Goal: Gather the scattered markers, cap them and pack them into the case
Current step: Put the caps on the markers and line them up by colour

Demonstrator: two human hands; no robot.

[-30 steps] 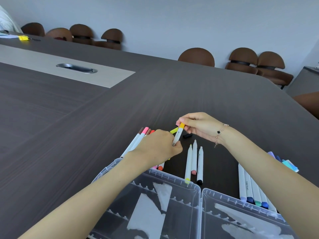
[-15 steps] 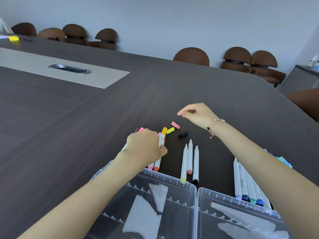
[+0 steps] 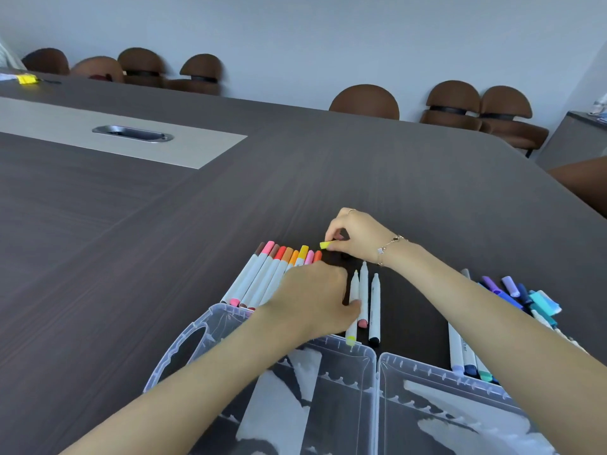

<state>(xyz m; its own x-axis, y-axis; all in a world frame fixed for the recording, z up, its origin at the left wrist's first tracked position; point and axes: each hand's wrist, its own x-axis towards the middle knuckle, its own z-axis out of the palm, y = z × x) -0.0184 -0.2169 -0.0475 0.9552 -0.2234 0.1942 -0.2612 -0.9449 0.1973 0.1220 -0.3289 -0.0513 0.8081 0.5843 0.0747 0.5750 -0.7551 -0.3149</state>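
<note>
Yellow cap [image 3: 324, 245] pinched in right hand [image 3: 358, 239], off the table, beyond three uncapped markers [image 3: 364, 300] lying side by side just above the case [image 3: 331, 382]. Left hand [image 3: 315, 297] curled over the yellow-ended marker [image 3: 352, 310], thumb against its barrel; grip likely, yet fingers hidden, so not certain. Warm-coloured row [image 3: 272, 274] capped and lined up under and beside that hand; blue and purple pile [image 3: 512, 303] well apart to the right. Case open, both halves bare of markers, so packing not begun. Risks from here, as judgement: wrong cap on wrong barrel, with pink and black caps hidden behind the right hand and easy to mix up; bare tip dragged across skin or table while lifting, leaving ink; neighbour markers nudged and rolled toward the case edge by the left thumb; cap pressed on crooked and left loose, then drying out; left forearm over the case rim, liable to shove the lid half and scatter the warm row.
</note>
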